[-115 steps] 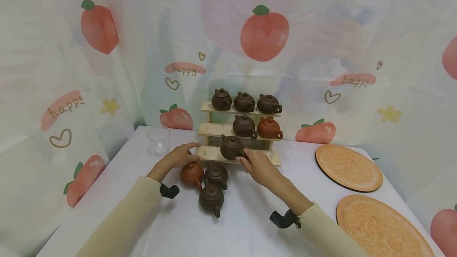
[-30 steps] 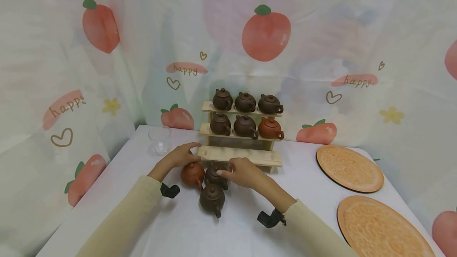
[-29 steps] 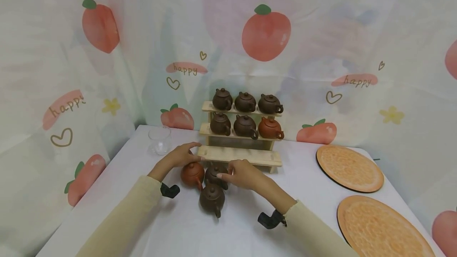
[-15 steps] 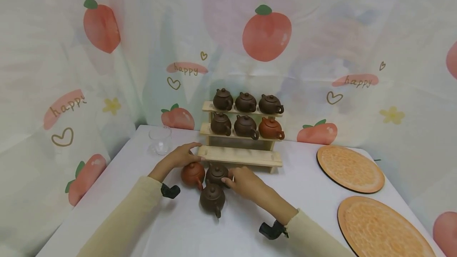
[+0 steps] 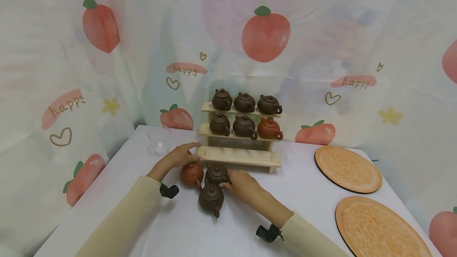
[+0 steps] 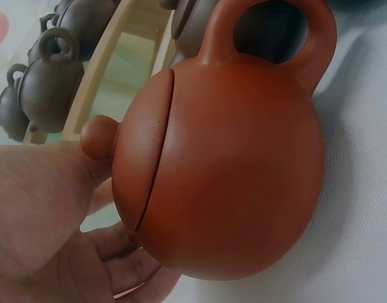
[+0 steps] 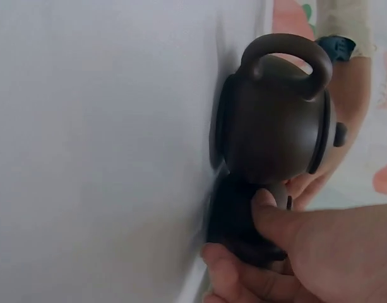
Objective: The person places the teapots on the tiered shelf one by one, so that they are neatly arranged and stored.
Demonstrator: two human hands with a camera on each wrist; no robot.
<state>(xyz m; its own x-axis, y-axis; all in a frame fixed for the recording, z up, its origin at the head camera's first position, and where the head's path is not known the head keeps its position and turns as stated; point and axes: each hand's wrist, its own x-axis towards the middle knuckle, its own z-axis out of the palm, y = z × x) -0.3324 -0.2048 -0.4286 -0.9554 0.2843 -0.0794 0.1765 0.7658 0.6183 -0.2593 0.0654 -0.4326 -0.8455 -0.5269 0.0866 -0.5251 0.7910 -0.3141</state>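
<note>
While my right hand pinches its handle, the dark teapot lies leftward, below mid-frame; my left hand grips the shelf.

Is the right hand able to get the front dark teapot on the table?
Probably yes: the front dark teapot stands close to the right hand, with nothing blocking its handle. But the hand seems to grip the dark teapot behind it, so it may have to let go first.
</note>
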